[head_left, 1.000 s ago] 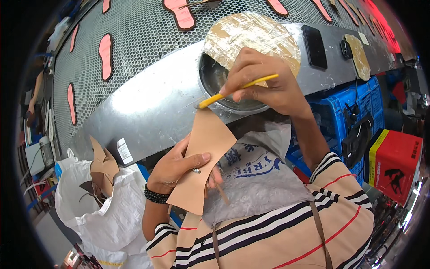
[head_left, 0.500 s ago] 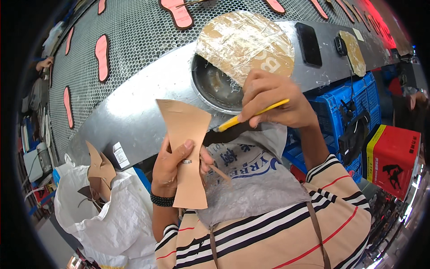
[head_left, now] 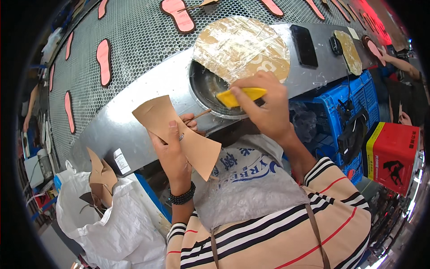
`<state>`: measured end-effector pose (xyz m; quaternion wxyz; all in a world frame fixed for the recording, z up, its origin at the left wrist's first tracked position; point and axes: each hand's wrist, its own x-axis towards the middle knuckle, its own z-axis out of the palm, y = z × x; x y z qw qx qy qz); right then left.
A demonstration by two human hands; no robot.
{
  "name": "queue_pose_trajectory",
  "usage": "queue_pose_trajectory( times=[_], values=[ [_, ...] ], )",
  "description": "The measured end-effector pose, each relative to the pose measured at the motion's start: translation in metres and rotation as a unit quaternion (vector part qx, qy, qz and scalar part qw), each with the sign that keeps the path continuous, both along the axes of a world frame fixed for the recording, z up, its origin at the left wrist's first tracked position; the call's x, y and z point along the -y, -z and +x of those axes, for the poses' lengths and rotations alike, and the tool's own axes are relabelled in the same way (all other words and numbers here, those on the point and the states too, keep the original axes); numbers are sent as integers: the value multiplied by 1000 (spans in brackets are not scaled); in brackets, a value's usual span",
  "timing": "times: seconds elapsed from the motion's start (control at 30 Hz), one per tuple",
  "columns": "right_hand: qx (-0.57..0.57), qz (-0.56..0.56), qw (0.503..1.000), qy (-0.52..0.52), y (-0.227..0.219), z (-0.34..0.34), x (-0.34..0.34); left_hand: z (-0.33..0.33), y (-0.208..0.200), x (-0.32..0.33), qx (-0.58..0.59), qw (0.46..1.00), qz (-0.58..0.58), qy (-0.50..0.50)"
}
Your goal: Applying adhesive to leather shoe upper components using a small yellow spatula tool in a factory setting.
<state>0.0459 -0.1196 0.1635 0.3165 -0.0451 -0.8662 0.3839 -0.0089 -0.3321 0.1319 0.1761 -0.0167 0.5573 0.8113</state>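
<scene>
My left hand (head_left: pixel 170 150) is closed around a tan leather piece (head_left: pixel 201 154), wide at both ends and narrow in the middle. A thin brown strap (head_left: pixel 199 115) sticks out past my fingers toward the pot. With my right hand (head_left: pixel 271 105) I grip a yellow-handled brush (head_left: pixel 244 96) over the mouth of a round metal pot (head_left: pixel 195 87). The brush's tip is hard to make out against the pot's dark inside. A round cardboard lid (head_left: pixel 244 45), streaked with dried glue, covers the far part of the pot.
Pink insoles (head_left: pixel 104 62) lie on a mesh conveyor (head_left: pixel 134 54) beyond the metal ledge (head_left: pixel 121 121). A phone (head_left: pixel 304 45) rests at the right. A white sack (head_left: pixel 116 228) holds leather pieces at left. Blue crates (head_left: pixel 327 105) and a red tin (head_left: pixel 396 157) stand right. Another person's hand (head_left: pixel 385 56) holds an insole.
My right hand has drawn the brush away from the leather, over the pot. The left hand has moved up and turned the leather piece, its upper end swinging left.
</scene>
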Motion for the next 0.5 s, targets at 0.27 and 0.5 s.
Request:
queue_pose_trajectory(
  times=[0.27, 0.5],
  values=[
    [-1, -107, 994, 28, 9, 7, 18, 3, 2, -1, 26, 1000, 9, -10],
    [7, -39, 999, -3, 9, 1, 12, 28, 13, 41, 246, 926, 280, 65]
  ],
)
